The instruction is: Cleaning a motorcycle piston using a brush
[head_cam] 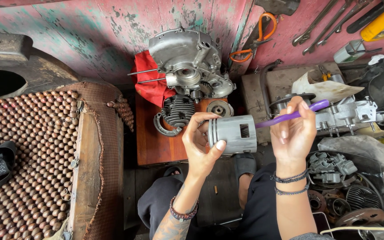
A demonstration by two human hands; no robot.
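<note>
Piston (pixel 234 133) — grey metal, a short cylinder with ring grooves at one end and a rectangular window in its skirt — sits clamped in my left hand (pixel 199 144). My left forearm comes up from below, wrist bent back, palm turned toward the right; the thumb presses on the lower edge of the grooved end and the fingers curl over the top of that same end. The piston's long axis lies nearly level, running from my left hand toward my right, with the grooved crown end in my palm and the open skirt facing my right hand (pixel 292 133).

My right forearm rises straight up from below, beaded bands at the wrist, and the fingers are pinched shut on a purple handle (pixel 292 115) — I cannot tell what kind of head it carries, since the far end is hidden at the piston. The handle slants down from my right fingertips toward the skirt's upper rim. My hands stay apart, joined only through the two things they hold.

Just beyond my left hand lie a finned cylinder (pixel 177 111) and an engine case (pixel 187 60) on a red cloth (pixel 150 84).
</note>
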